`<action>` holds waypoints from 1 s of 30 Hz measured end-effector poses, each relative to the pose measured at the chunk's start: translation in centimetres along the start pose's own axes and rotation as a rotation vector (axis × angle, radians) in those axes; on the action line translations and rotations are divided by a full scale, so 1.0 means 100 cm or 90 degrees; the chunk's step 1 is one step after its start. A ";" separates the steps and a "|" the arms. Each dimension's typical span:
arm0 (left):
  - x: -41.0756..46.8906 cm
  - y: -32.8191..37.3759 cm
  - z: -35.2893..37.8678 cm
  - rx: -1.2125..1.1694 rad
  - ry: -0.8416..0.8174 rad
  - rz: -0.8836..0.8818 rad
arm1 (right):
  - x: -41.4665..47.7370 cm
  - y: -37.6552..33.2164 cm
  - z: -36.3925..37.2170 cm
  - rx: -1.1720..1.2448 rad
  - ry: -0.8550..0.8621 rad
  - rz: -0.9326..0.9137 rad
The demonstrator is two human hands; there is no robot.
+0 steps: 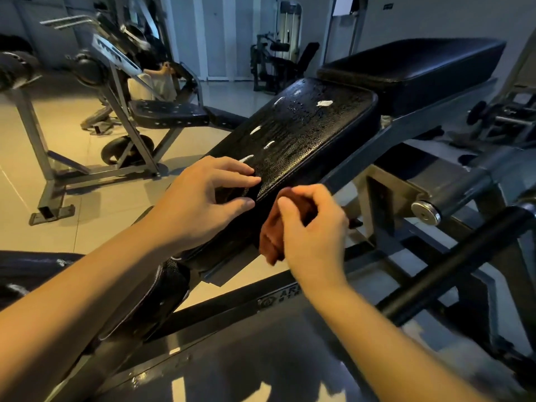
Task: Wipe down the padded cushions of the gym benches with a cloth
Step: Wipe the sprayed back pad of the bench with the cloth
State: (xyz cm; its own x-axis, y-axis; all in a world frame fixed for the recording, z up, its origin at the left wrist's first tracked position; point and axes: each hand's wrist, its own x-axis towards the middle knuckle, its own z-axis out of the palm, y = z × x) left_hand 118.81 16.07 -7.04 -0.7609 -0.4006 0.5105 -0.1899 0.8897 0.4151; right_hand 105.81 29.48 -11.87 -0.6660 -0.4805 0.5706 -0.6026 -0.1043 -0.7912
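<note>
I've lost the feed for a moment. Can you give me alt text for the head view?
The right hand grips a reddish-brown cloth at the near edge of a black bench cushion, while the left hand touches that end with its fingers. The cushion is wet with droplets and white foam streaks; a second pad lies beyond it.

The left forearm (pixel 87 285) and right forearm (pixel 377 329) reach forward, bare. The left hand (pixel 203 198) lies palm down, fingers loosely straight and spread, thumb beneath them. Just right of it, the right hand (pixel 314 227) curls its fingers round a bunched cloth (pixel 271 242).
</note>
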 end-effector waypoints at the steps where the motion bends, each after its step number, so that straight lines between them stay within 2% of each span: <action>1: 0.001 -0.001 0.000 -0.006 0.000 0.001 | -0.014 0.003 0.010 -0.027 -0.066 -0.016; 3: 0.000 -0.001 0.000 -0.009 0.001 0.009 | -0.027 0.007 0.018 -0.064 -0.153 -0.039; 4: 0.000 -0.001 0.000 -0.008 -0.002 0.011 | -0.022 0.006 0.014 -0.073 -0.154 -0.049; 6: -0.001 -0.001 -0.001 -0.002 -0.009 0.013 | 0.000 0.004 0.000 -0.063 -0.096 -0.063; 10: -0.002 -0.003 -0.002 0.024 -0.029 0.004 | 0.040 -0.002 -0.031 0.015 0.096 -0.011; 12: -0.002 -0.003 -0.002 0.026 -0.028 0.003 | 0.030 -0.004 -0.022 0.011 0.107 -0.016; 14: -0.002 -0.003 -0.002 0.018 -0.019 0.006 | 0.004 -0.001 -0.002 -0.004 0.019 -0.039; 16: -0.001 -0.003 -0.002 0.006 -0.017 0.008 | -0.022 0.005 0.016 -0.043 -0.121 -0.057; 18: -0.001 -0.004 -0.004 0.001 -0.028 0.011 | -0.030 0.008 0.020 -0.086 -0.187 -0.091; 21: -0.003 -0.005 -0.005 0.002 -0.041 0.016 | -0.002 0.006 0.001 -0.087 -0.108 -0.124; 24: -0.005 -0.007 -0.005 0.035 -0.053 0.013 | 0.032 0.003 -0.026 -0.057 0.054 -0.068; 26: -0.006 -0.008 -0.005 0.046 -0.057 0.010 | 0.032 0.001 -0.026 -0.067 0.099 -0.044; 28: -0.004 -0.008 -0.005 0.044 -0.055 0.012 | 0.012 0.003 -0.010 -0.080 0.032 -0.060; 30: -0.003 -0.007 -0.006 0.029 -0.051 0.011 | -0.015 0.008 0.010 -0.102 -0.104 -0.081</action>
State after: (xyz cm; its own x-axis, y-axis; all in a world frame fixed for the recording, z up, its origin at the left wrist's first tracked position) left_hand 119.52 15.44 -7.04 -0.8115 -0.3675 0.4544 -0.2031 0.9064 0.3704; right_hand 106.76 29.27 -13.57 -0.5078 -0.6084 0.6100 -0.7478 -0.0403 -0.6627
